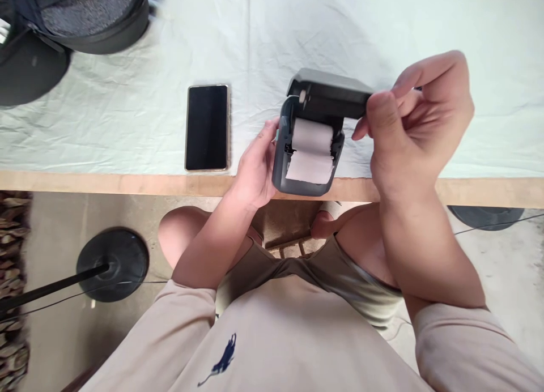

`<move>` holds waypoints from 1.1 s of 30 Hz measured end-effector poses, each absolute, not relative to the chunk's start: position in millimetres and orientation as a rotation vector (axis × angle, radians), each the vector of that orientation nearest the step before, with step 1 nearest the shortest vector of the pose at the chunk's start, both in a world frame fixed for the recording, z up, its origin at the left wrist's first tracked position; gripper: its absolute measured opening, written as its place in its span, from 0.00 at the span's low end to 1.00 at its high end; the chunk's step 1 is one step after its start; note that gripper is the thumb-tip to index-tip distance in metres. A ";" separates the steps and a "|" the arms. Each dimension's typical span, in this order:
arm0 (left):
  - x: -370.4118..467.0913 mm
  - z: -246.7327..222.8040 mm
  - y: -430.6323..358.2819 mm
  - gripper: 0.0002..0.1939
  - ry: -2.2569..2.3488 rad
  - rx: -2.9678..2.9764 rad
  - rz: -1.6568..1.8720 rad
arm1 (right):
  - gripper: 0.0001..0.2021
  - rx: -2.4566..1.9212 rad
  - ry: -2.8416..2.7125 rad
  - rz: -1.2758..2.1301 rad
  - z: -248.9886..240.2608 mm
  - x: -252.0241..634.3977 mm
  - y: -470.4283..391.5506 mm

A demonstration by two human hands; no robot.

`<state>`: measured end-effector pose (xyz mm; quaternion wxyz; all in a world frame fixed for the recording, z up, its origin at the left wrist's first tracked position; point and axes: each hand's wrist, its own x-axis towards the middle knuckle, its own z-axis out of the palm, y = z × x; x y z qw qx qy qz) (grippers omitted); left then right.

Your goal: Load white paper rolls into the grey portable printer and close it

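A small dark receipt printer (278, 168) is held over the table's near edge with its lid (335, 94) swung up. Inside it lies a white paper roll (312, 136), whose loose end spreads over the front rim. My left hand (259, 168) grips the printer's left side; its fingers are partly hidden behind the body. At the lid's right end, my right hand (419, 114) pinches the edge between thumb and fingers. To the left of my left hand, a phone (207, 127) with a dark screen lies flat on the cloth.
A pale green cloth (127, 120) covers the table, which has a bare wooden front edge (106, 182). A black bag-like item (93, 18) occupies the far left corner. Below the table stands a round black base with a pole (113, 264), beside thin cables on the floor.
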<state>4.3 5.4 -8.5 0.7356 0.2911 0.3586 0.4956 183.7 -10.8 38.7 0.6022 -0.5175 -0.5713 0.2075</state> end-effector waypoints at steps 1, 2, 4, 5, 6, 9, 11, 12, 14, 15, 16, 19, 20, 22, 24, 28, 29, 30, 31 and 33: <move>3.5 -7.8 4.1 0.27 0.749 0.663 1.082 | 0.23 -1.190 -1.309 0.493 39.8 182.0 -10.1; 2.6 -7.0 2.7 0.27 0.712 0.688 1.074 | 0.24 -1.179 -1.309 0.503 40.2 181.3 -9.8; 1.0 -5.4 0.4 0.25 0.673 0.730 1.062 | 0.23 -1.180 -1.335 0.507 40.8 182.2 -10.1; 0.5 -4.5 -0.3 0.23 0.676 0.744 1.058 | 0.21 -1.193 -1.362 0.490 41.7 183.5 -10.6; 0.3 -3.7 -0.7 0.22 0.685 0.754 1.054 | 0.18 -1.221 -1.418 0.463 43.3 184.9 -11.2; 1.1 -2.1 -0.3 0.20 0.675 0.763 1.036 | 0.05 -1.353 -1.709 0.393 53.6 188.7 -12.8; 1.7 -2.0 0.3 0.20 0.653 0.756 1.026 | 0.05 -1.457 -1.935 0.378 62.1 189.8 -13.2; 1.8 -2.2 0.5 0.21 0.650 0.753 1.021 | 0.08 -1.498 -2.009 0.369 65.6 189.9 -13.3; 1.2 -2.8 0.6 0.23 0.662 0.750 1.011 | 0.12 -1.569 -2.098 0.303 69.6 189.4 -13.6; 0.6 -3.1 0.5 0.23 0.670 0.753 1.004 | 0.13 -1.606 -2.121 0.264 69.7 188.8 -13.7; -0.1 -3.3 0.3 0.23 0.677 0.760 0.995 | 0.12 -1.637 -2.127 0.233 68.5 188.2 -13.6; -1.8 -3.2 -0.7 0.24 0.685 0.789 0.966 | 0.10 -1.713 -2.149 0.212 60.5 185.9 -11.1; -2.0 -2.8 -1.1 0.24 0.685 0.798 0.960 | 0.10 -1.707 -2.150 0.228 58.0 185.2 -9.9; -1.7 -1.8 -1.9 0.25 0.694 0.801 0.955 | 0.10 -1.687 -2.146 0.255 56.3 184.3 -8.2; -0.7 -0.9 -2.2 0.27 0.715 0.789 0.960 | 0.13 -1.676 -2.147 0.279 60.9 185.7 -9.4; 1.5 -0.7 -1.0 0.24 0.712 0.748 1.000 | 0.21 -1.521 -1.905 0.577 77.4 200.7 -18.7; 1.8 -0.9 -0.3 0.23 0.705 0.741 1.013 | 0.20 -1.474 -1.746 0.651 78.9 206.7 -20.2; 1.9 -1.1 0.5 0.21 0.699 0.736 1.022 | 0.19 -1.428 -1.570 0.705 78.0 212.9 -20.6; 1.9 -1.2 1.2 0.19 0.696 0.733 1.033 | 0.16 -1.395 -1.409 0.756 74.5 218.7 -19.5; 1.7 -1.4 2.4 0.15 0.694 0.729 1.052 | 0.13 -1.340 -1.172 0.845 60.3 228.0 -14.0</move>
